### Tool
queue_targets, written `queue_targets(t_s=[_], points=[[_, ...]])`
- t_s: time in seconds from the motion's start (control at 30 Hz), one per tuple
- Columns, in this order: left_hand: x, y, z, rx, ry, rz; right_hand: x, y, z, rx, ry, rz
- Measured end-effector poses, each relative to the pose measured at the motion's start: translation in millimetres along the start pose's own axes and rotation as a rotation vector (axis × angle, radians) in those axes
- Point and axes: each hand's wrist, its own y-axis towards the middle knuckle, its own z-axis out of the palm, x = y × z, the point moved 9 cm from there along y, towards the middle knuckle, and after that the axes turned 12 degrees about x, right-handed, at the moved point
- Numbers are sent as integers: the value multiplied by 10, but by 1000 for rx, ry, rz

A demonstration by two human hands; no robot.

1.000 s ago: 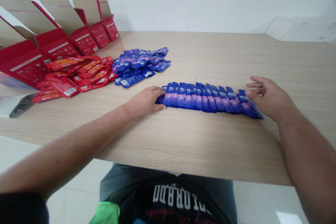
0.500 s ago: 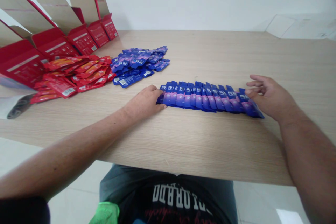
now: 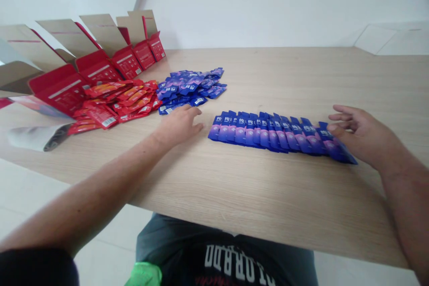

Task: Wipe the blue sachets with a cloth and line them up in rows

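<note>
Several blue-and-purple sachets (image 3: 268, 133) lie in an overlapping row across the table, their printed sides up. Just off the row's left end, my left hand (image 3: 182, 125) is open over the tabletop, thumb and fingers apart, holding nothing. At the opposite end, my right hand (image 3: 363, 134) rests by the last sachet with its fingers spread; the thumb is at that sachet's upper edge. Behind my left hand is a loose pile of blue sachets (image 3: 191, 85), partly covered by the fingers.
Red sachets (image 3: 117, 103) are heaped left of the blue pile. Red cartons (image 3: 97, 69) with raised flaps line the table's far left. A grey-white rolled item (image 3: 40, 136) lies at the left edge. A white panel (image 3: 392, 38) is at the back right.
My left hand has let go of the row's left end and moved left toward the blue pile. My right hand stays at the right end. The view has shifted slightly.
</note>
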Motion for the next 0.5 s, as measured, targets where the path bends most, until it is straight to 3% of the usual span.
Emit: queue_targets(t_s=[0.1, 0.17, 0.33, 0.5], points=[[470, 93, -18, -44, 195, -149, 12, 0, 16, 2, 2, -8], [640, 167, 34, -26, 270, -181, 21, -4, 28, 8, 4, -1], [618, 366, 87, -30, 362, -97, 3, -6, 35, 17, 9, 38], [550, 356, -58, -96, 320, -50, 24, -13, 13, 4, 15, 35]])
